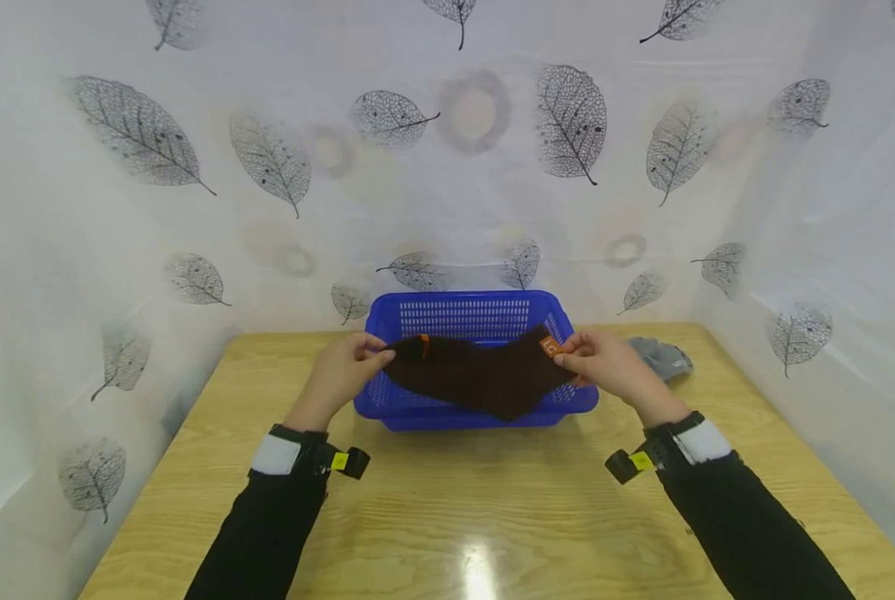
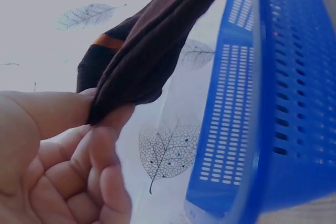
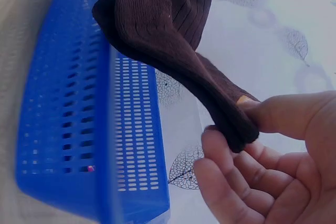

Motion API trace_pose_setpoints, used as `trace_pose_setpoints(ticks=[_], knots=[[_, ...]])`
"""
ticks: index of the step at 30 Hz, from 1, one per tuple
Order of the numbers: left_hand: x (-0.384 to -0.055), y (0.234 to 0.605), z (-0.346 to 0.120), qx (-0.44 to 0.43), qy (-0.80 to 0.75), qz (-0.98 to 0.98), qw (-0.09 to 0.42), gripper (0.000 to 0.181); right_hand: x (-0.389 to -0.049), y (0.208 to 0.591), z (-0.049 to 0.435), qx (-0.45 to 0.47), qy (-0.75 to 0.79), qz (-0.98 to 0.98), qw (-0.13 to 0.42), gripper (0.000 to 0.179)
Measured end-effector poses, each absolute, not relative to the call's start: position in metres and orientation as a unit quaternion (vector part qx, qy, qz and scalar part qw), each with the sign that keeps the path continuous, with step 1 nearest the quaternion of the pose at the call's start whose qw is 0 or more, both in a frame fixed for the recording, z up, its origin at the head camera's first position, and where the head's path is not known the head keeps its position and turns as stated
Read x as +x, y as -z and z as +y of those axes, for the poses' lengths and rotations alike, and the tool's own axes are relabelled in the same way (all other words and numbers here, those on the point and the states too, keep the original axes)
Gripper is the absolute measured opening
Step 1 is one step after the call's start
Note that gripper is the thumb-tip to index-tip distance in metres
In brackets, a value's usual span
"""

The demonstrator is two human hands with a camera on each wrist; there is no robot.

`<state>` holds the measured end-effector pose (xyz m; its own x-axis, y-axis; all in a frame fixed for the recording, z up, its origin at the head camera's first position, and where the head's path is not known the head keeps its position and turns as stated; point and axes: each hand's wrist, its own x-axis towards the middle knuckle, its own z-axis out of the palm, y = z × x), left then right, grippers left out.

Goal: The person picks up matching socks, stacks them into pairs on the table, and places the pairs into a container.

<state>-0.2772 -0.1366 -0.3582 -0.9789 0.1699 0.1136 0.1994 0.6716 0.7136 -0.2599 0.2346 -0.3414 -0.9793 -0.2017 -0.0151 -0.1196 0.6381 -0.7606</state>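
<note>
A dark brown sock point(image 1: 485, 379) is stretched between the two hands over the blue basket point(image 1: 477, 421), its middle sagging. The left hand point(image 1: 346, 364) pinches one end between thumb and finger, near a thin orange band. At the other end, beside an orange label with letters, the right hand point(image 1: 608, 360) pinches the fabric. In the left wrist view the sock point(image 2: 152, 45) narrows into the left hand's point(image 2: 68, 156) fingertips. The right wrist view shows ribbed sock fabric point(image 3: 144, 19) and one end between the right hand's point(image 3: 273, 166) thumb and fingers. The basket's inside is largely hidden.
A crumpled grey cloth item point(image 1: 661, 358) lies on the wooden table point(image 1: 447, 517), behind the right hand and to the right of the basket. Leaf-patterned white sheeting point(image 1: 477, 192) hangs behind the table and along its sides.
</note>
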Motion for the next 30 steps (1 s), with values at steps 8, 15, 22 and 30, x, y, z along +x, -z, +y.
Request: trace_pose_setpoints(ticks=[8,15,22,30], knots=[[-0.326,0.353,-0.119,-0.066,0.391,-0.916,0.066,0.034,-0.308,0.329,0.22,-0.045,0.362,0.93,0.04,0.018],[-0.367,0.365,-0.109,-0.002,0.376,-0.922,0.09,0.03,-0.347,0.335,0.204,-0.029,0.315,0.948,0.036,0.021],[-0.384,0.381,-0.095,0.028,0.364,-0.926,0.093,0.026,-0.37,0.347,0.195,-0.025,0.275,0.961,0.011,0.019],[-0.39,0.394,-0.092,0.046,0.291,-0.95,0.101,0.02,-0.391,0.368,0.192,-0.017,0.232,0.972,0.039,0.019]])
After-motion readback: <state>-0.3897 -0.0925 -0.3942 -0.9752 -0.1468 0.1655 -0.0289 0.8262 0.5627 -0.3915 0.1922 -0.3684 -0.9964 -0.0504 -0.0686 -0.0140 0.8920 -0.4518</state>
